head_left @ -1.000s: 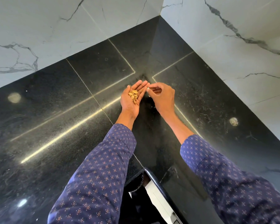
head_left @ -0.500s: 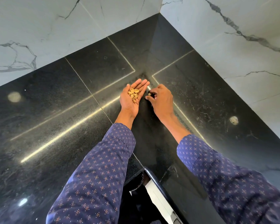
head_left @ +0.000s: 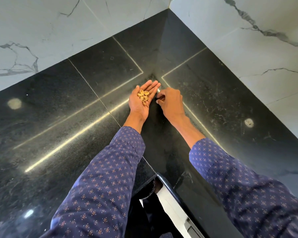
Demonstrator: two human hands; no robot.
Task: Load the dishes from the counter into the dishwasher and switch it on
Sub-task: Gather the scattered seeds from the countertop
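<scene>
**Ana:** The left hand (head_left: 141,102) lay palm up on the black counter (head_left: 58,117), fingers straight, a little heap of nut shells (head_left: 143,96) sitting loose in it. Nothing gripped them.

**Ben:** And the right hand (head_left: 170,103) sat just beside it, fingers curled down at the counter, apparently pinching at something small. What it pinched was too tiny to tell.

**Ana:** That flat palm was the risk, in her view. One tilt of the wrist and the shells could slide off onto the stone.

**Ben:** He agreed. A knock from the right hand, that close, might scatter the heap too. Light shells would skitter on a polished top.

**Ana:** Where were the dishes, though?

**Ben:** None showed on the counter. Only the corner, the marble walls (head_left: 248,40) and both patterned sleeves (head_left: 101,177) appeared.

**Ana:** The dishwasher?

**Ben:** Perhaps the dark appliance (head_left: 170,200) under the counter edge, but he could not say for sure. Loading looked not yet begun.

**Ana:** So stray bits dark against dark stone might simply get missed.
</scene>
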